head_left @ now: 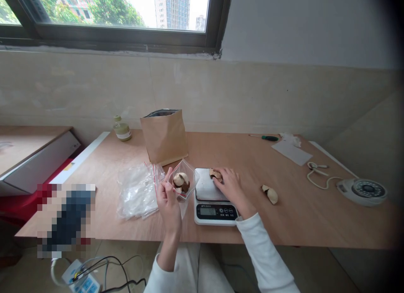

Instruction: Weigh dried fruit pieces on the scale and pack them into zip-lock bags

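Observation:
My left hand (pixel 168 200) is closed on a small clear zip bag (pixel 186 169), its mouth spread open towards me. Inside the bag lie pale and brown pieces that look like dried mushrooms (pixel 181 181). To the right stands a white digital kitchen scale (pixel 206 192), its display lit but too small to read. On the scale's metal plate, the fingers of my right hand (pixel 229 183) grip a dried mushroom piece (pixel 215 174), partly hidden by them. Another dried mushroom (pixel 269 194) lies on the table, right of the scale.
A stack of clear zip bags (pixel 137 192) lies left of my left hand. Behind stands an open brown paper pouch (pixel 164 137), with a small bottle (pixel 122 129) further left. At right are a screwdriver (pixel 269 138), a white sheet (pixel 292 153) and a round white corded device (pixel 361 192).

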A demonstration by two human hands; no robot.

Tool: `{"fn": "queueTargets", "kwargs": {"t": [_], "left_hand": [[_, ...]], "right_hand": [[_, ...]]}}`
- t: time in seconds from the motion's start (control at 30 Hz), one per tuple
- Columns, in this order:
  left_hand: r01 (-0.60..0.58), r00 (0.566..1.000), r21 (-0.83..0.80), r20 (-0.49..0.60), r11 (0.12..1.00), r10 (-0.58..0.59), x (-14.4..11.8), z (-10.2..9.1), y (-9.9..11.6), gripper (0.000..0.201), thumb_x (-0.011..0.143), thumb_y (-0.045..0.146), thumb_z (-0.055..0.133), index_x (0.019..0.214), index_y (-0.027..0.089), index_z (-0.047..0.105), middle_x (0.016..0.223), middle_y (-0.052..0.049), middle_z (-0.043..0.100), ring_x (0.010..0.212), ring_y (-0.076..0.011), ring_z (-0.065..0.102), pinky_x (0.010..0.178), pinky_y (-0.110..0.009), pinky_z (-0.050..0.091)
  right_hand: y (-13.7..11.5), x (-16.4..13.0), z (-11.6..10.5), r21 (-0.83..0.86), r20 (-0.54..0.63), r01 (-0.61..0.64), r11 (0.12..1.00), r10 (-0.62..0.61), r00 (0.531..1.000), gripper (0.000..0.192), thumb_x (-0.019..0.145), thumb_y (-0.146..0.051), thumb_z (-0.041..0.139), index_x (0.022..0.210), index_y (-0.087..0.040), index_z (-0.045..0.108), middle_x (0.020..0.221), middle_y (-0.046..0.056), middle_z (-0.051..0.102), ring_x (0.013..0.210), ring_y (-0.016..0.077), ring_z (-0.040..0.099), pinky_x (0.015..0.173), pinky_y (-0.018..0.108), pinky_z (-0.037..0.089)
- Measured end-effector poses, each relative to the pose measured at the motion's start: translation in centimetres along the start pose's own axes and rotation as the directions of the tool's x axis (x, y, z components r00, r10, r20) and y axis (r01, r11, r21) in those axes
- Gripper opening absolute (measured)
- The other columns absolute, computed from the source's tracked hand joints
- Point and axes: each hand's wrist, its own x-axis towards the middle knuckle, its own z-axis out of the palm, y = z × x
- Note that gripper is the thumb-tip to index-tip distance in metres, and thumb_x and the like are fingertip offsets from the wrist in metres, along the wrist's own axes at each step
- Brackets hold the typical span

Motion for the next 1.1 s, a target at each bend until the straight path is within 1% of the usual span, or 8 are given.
{"fn": "queueTargets", "kwargs": {"t": [0.27,0.37,0.5,0.73,0.83,0.93,1.0,1.1], "left_hand": [[0.061,0.998,-0.112,-0.007,0.992,-0.063,-0.2,0.1,0.1,0.042,0.089,0.047,0.045,0.115,0.017,0.06,0.119,-0.012,0.064,0.083,-0.0162,0.064,0.07,-0.027,0.05],[0.049,0.999,-0.106,-0.007,0.993,-0.05,-0.4,0.3,0.4,0.035,0.088,0.045,0.048,0.102,0.016,0.062,0.13,-0.013,0.057,0.079,-0.0146,0.062,0.062,-0.025,0.048],[0.039,0.999,-0.169,-0.023,0.985,-0.043,-0.6,0.3,0.9,0.028,0.088,0.042,0.049,0.088,0.017,0.06,0.133,-0.013,0.056,0.096,-0.0187,0.062,0.07,-0.027,0.051],[0.059,0.996,-0.321,-0.042,0.945,-0.077,-0.6,0.6,0.5,0.026,0.089,0.037,0.048,0.07,0.019,0.046,0.138,-0.008,0.052,0.12,-0.0207,0.053,0.08,-0.026,0.049],[0.082,0.993,-0.314,-0.06,0.946,-0.106,-0.5,1.1,-0.2,0.027,0.089,0.04,0.048,0.072,0.019,0.046,0.138,-0.01,0.052,0.093,-0.0138,0.063,0.066,-0.023,0.048],[0.108,0.99,-0.31,-0.053,0.945,-0.13,-0.5,1.5,-0.8,0.028,0.088,0.041,0.049,0.073,0.018,0.047,0.137,-0.01,0.052,0.06,-0.0056,0.054,0.053,-0.021,0.043],[0.101,0.991,-0.332,-0.049,0.938,-0.125,-0.5,1.6,-0.9,0.028,0.088,0.042,0.049,0.072,0.018,0.048,0.137,-0.01,0.053,0.059,-0.0058,0.054,0.056,-0.022,0.045],[0.084,0.994,-0.33,-0.043,0.94,-0.104,-0.5,1.6,-0.7,0.026,0.089,0.041,0.047,0.075,0.019,0.05,0.138,-0.009,0.052,0.08,-0.0106,0.061,0.071,-0.025,0.048]], "right_hand": [[-4.5,0.5,-4.3,0.376,-0.264,0.122,0.918,-0.02,0.964,0.031,0.086,-0.042,0.057,0.109,-0.021,0.06,0.108,0.008,0.066,0.097,0.0228,0.057,0.085,0.037,0.042],[-7.2,0.4,-6.7,0.389,-0.193,0.241,0.889,-0.177,0.965,0.027,0.086,-0.042,0.059,0.106,-0.024,0.063,0.107,0.005,0.067,0.1,0.0218,0.058,0.089,0.037,0.04],[-8.7,-0.3,-8.5,0.399,-0.068,0.335,0.854,-0.337,0.939,0.023,0.09,-0.041,0.054,0.107,-0.029,0.065,0.113,0.002,0.066,0.11,0.0213,0.055,0.095,0.038,0.036],[-6.3,-1.6,-5.3,0.569,-0.098,0.111,0.815,-0.066,0.993,0.033,0.094,-0.041,0.043,0.118,-0.024,0.057,0.124,0.008,0.057,0.117,0.0211,0.052,0.094,0.037,0.045],[-5.4,-1.8,-3.4,0.606,-0.015,0.065,0.793,-0.07,0.997,0.035,0.093,-0.041,0.044,0.121,-0.023,0.056,0.127,0.009,0.055,0.121,0.0216,0.049,0.099,0.039,0.044],[-5.4,-2.1,-2.5,0.699,0.062,0.022,0.715,-0.091,0.994,0.036,0.093,-0.04,0.045,0.124,-0.024,0.055,0.127,0.009,0.055,0.116,0.0201,0.053,0.093,0.035,0.049],[-5.6,-2.2,-2.5,0.744,0.066,0.005,0.668,-0.08,0.995,0.037,0.09,-0.038,0.049,0.123,-0.024,0.055,0.126,0.008,0.056,0.112,0.0194,0.056,0.088,0.032,0.052],[-5.9,-2.2,-3.0,0.765,0.046,-0.012,0.644,-0.036,0.998,0.034,0.085,-0.034,0.057,0.116,-0.022,0.06,0.118,0.008,0.061,0.105,0.0193,0.059,0.083,0.031,0.053]]}}
